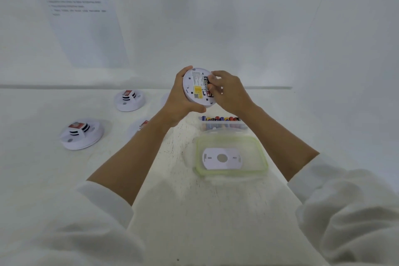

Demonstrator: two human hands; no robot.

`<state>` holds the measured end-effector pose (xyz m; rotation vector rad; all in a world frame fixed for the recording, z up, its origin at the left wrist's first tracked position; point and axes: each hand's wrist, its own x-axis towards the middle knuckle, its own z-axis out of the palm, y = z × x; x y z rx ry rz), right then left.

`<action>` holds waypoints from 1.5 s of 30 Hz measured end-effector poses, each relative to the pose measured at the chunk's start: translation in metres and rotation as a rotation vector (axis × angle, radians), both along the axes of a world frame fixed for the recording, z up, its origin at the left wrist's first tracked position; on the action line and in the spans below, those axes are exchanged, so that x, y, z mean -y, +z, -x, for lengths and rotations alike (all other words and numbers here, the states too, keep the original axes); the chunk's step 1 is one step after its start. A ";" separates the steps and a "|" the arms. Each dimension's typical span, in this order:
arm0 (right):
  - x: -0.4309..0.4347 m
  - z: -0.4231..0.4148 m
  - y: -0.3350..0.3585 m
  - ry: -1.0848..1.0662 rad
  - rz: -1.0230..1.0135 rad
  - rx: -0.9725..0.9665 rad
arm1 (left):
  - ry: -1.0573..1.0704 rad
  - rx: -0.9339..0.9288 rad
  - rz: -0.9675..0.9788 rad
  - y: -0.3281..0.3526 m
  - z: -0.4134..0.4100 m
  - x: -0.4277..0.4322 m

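Note:
My left hand (pixel 180 101) grips a round white smoke detector (pixel 195 87) above the table, its back side tilted toward me, showing a printed label, a yellow sticker and a black-and-red battery (pixel 205 84) in its bay. My right hand (pixel 228 93) pinches that battery with curled fingertips at the detector's right side. A clear box of several batteries (pixel 222 122) sits just below my hands. In front of it lies a green-rimmed clear lid (pixel 262 157) with a white mounting plate (pixel 221 158) on it.
Two more smoke detectors (pixel 129 99) (pixel 82 134) lie face up on the white table at the left, and a third (pixel 141 125) is partly hidden by my left forearm. A printed sheet (pixel 79 11) hangs on the white back wall.

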<state>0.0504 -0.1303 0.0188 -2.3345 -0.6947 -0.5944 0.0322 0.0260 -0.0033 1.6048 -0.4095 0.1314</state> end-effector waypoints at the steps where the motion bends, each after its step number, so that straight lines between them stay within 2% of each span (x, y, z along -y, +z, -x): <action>1: -0.001 0.005 0.000 -0.009 0.007 0.001 | -0.015 -0.004 0.009 0.001 0.005 -0.001; 4: -0.006 0.023 -0.002 -0.009 -0.016 -0.083 | -0.036 -0.017 0.014 -0.003 0.022 -0.009; 8: -0.010 0.052 -0.009 0.038 -0.228 -0.380 | -0.095 -0.067 -0.008 -0.012 0.049 -0.024; 12: 0.006 0.079 -0.020 0.091 -0.308 -0.573 | -0.112 -0.102 -0.061 -0.021 0.072 -0.038; 14: 0.019 0.089 -0.027 0.072 -0.191 -0.623 | -0.108 -0.112 -0.065 -0.026 0.081 -0.044; 17: 0.032 0.101 -0.038 0.015 0.160 -0.677 | -0.093 -0.134 -0.082 -0.031 0.091 -0.048; 26: 0.040 0.099 -0.048 -0.053 0.500 -0.606 | -0.094 -0.147 -0.085 -0.032 0.109 -0.046; 31: 0.037 0.106 -0.038 -0.051 0.441 -0.667 | -0.079 -0.130 -0.104 -0.029 0.108 -0.048; 37: 0.031 0.091 -0.037 -0.063 0.530 -0.734 | -0.071 -0.127 -0.113 -0.025 0.097 -0.046; 39: 0.029 0.088 -0.035 -0.059 0.547 -0.700 | -0.077 -0.124 -0.111 -0.024 0.092 -0.046; 41: 0.033 0.084 -0.028 -0.062 0.507 -0.621 | -0.086 -0.112 -0.110 -0.023 0.087 -0.046; 45: 0.047 0.072 0.001 -0.098 0.194 -0.447 | -0.083 -0.094 -0.105 -0.018 0.073 -0.043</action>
